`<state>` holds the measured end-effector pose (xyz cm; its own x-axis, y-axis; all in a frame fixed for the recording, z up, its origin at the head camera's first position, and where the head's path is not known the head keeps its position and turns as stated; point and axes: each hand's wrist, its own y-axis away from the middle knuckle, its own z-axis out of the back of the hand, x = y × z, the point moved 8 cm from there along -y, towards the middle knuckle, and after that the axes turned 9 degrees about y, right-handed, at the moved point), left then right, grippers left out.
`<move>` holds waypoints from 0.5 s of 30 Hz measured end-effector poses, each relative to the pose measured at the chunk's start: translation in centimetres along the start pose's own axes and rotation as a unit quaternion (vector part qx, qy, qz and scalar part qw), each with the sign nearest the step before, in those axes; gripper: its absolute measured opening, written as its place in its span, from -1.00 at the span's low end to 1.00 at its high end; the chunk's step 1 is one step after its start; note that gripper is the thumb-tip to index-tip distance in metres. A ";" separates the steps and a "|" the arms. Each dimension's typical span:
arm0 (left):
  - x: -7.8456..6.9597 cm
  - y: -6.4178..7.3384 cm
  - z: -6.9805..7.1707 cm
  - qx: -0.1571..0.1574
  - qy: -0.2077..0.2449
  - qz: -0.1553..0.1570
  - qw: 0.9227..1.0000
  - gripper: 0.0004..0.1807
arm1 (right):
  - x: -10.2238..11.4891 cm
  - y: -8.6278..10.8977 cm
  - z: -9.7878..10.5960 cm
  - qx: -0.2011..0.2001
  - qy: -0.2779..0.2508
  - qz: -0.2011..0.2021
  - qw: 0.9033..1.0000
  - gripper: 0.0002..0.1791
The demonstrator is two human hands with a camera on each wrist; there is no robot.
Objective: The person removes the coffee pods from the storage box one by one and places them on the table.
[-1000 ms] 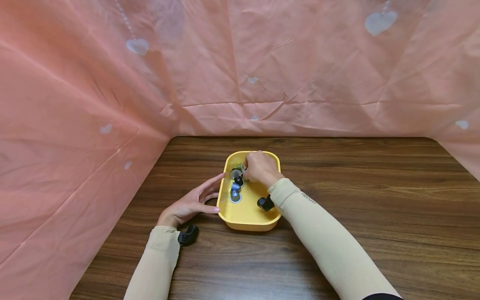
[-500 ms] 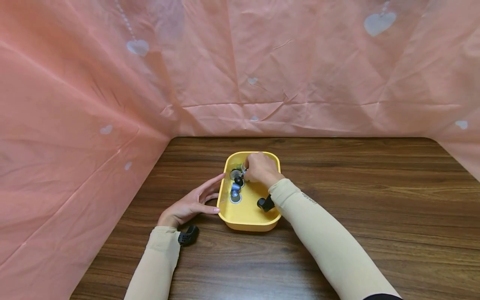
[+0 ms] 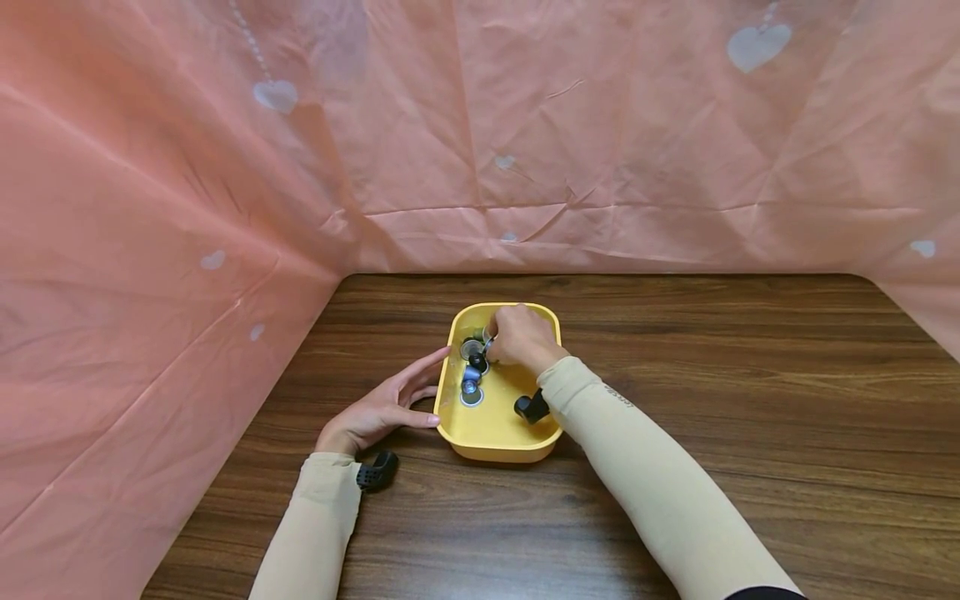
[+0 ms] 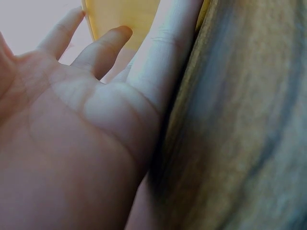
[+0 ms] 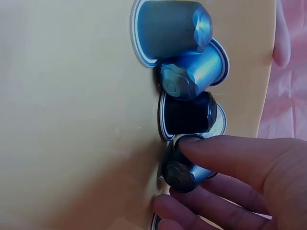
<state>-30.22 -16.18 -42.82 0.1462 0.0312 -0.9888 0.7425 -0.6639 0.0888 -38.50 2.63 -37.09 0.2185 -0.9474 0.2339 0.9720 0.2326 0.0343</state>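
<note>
A yellow plastic bin [image 3: 498, 455] stands on the table with several coffee capsules along its left inner side. My right hand [image 3: 521, 337] reaches into its far half. In the right wrist view, the thumb [image 5: 225, 154] and fingers pinch a dark blue capsule [image 5: 181, 173]. Beside that one, in a row, lie a black capsule [image 5: 188, 113], a bright blue capsule [image 5: 195, 73] and a grey-blue capsule [image 5: 171, 29]. My left hand [image 3: 378, 408] has its fingers spread, fingertips and thumb against the bin's left side. Its palm [image 4: 72, 139] fills much of the left wrist view.
The brown wooden table [image 3: 720, 400] extends around the bin. Pink fabric [image 3: 645, 142] with white hearts rises behind it and at the left. A black wrist device [image 3: 377, 472] sits at the left cuff, and another black device [image 3: 531, 407] hangs over the bin floor.
</note>
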 end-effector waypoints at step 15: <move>-0.1 0.0 -0.1 0.002 -0.001 -0.001 1.000 0.20 | -0.1 0.0 0.1 -0.007 -0.008 0.004 1.000 -0.76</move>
<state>-30.18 -16.15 -42.73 0.1428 0.0316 -0.9892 0.7401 -0.6670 0.0855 -38.56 2.72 -37.02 0.2255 -0.9419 0.2490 0.9712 0.2374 0.0184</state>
